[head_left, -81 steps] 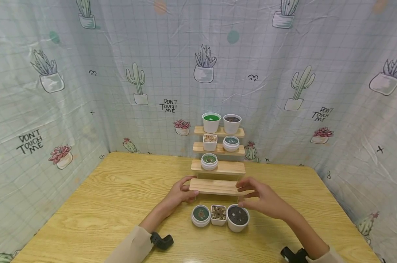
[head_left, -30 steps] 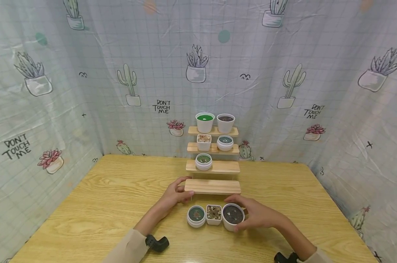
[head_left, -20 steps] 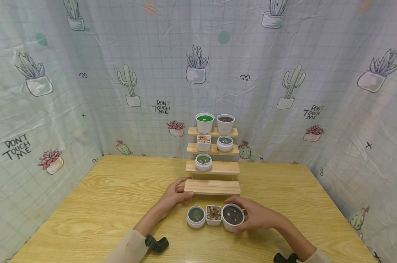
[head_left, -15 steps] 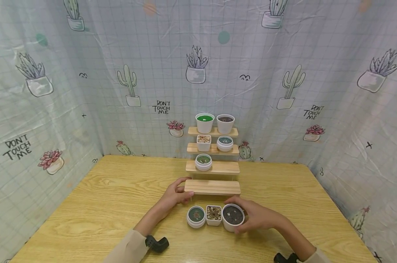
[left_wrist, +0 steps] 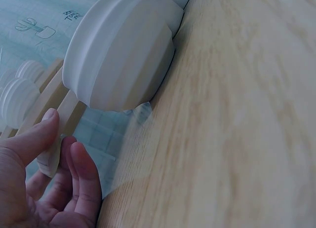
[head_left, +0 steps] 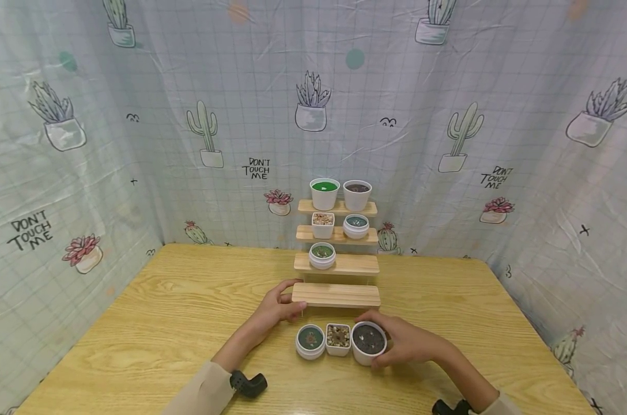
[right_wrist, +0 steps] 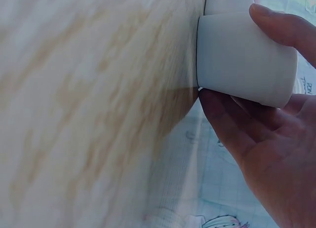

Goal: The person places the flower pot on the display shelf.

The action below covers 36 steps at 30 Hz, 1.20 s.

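Note:
My left hand (head_left: 272, 308) holds the left end of the lowest board of a tiered wooden shelf (head_left: 336, 295), its thumb at the front edge. In the left wrist view, thumb and fingers lie on either side of the board's end. My right hand (head_left: 409, 341) grips a round white flowerpot (head_left: 369, 340) of dark soil from its right side. The right wrist view shows this pot (right_wrist: 242, 55) upright on the table, thumb on one side and fingers on the other. Beside it, in a row, are a square pebble-filled pot (head_left: 337, 339) and a low round pot (head_left: 310, 340).
On the upper boards stand a green-topped pot (head_left: 324, 195), a brown-topped pot (head_left: 357, 196), a square pebble pot (head_left: 323, 225), a blue-topped round pot (head_left: 356, 226) and a green-filled round pot (head_left: 322, 255). A printed curtain (head_left: 261, 75) surrounds the wooden table (head_left: 189, 300).
My right hand has come down from the right end of the lowest board and taken hold of the dark-soil flowerpot. The left hand has stayed at the board's left end.

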Each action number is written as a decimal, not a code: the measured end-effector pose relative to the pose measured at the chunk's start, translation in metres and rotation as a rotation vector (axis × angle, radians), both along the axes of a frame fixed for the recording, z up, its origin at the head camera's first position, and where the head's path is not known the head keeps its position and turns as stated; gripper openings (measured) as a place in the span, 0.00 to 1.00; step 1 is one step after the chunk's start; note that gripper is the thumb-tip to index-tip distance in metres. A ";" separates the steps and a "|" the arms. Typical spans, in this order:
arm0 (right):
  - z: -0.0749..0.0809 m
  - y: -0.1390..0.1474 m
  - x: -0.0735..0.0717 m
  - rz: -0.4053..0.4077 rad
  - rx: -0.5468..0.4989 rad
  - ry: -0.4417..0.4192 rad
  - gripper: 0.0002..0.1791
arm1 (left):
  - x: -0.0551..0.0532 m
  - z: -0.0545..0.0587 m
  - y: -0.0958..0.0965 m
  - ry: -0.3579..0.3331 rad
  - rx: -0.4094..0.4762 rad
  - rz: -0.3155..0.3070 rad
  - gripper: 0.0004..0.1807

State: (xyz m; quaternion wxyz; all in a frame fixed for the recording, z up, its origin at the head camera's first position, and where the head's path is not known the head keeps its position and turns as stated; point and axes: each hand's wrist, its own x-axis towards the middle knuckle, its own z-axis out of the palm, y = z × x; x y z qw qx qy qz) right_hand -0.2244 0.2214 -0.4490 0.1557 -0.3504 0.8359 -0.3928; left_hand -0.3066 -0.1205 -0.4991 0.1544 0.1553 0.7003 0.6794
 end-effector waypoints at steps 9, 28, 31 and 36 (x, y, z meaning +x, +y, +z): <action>0.001 0.000 0.000 -0.023 0.026 0.024 0.42 | 0.000 0.001 0.001 -0.008 0.005 0.014 0.39; 0.013 0.001 0.002 -0.061 0.014 0.059 0.42 | 0.000 0.000 -0.001 -0.008 0.007 0.008 0.41; 0.016 0.003 0.002 -0.058 -0.006 0.059 0.41 | 0.000 0.000 -0.001 -0.010 0.009 0.011 0.41; 0.017 0.005 0.000 -0.045 -0.034 0.053 0.41 | 0.000 0.000 0.000 -0.016 0.013 0.014 0.40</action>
